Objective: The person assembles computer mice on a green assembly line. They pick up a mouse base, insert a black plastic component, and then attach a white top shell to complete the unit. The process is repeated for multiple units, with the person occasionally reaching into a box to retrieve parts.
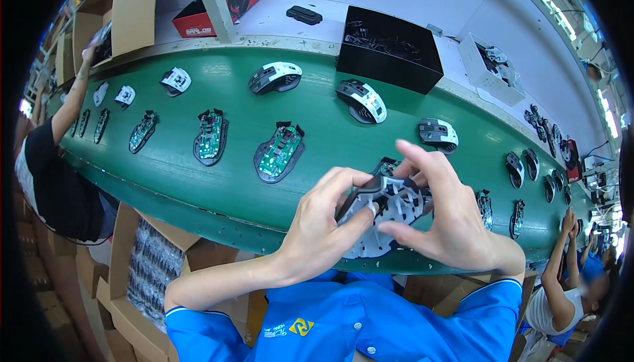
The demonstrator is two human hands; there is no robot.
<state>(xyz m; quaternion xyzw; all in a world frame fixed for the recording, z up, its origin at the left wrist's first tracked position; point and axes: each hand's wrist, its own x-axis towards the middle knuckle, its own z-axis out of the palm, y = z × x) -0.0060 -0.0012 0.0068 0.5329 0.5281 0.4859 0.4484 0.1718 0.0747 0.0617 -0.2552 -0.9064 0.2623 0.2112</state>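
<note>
My left hand [323, 220] is closed on a mouse shell [399, 203], its thumb pressed against the pale, ribbed inside. The shell has a dark outer edge and is tilted so its inner face shows. Around the shell's right side, my right hand [449, 220] has thumb and index finger spread apart. Whether its other fingers touch the shell is hidden. A pale grey piece [370, 246] shows just below, partly covered by my hands. Behind the shell, part of a circuit-board assembly [388, 166] lies on the green belt [330, 164].
Mouse bases with green circuit boards [279, 154] lie in a row on the belt. White-and-black mouse shells [361, 100] sit farther back. A black box [389, 48] and a white box [489, 71] stand behind. Co-workers' arms [76, 95] reach in at left and right [561, 250].
</note>
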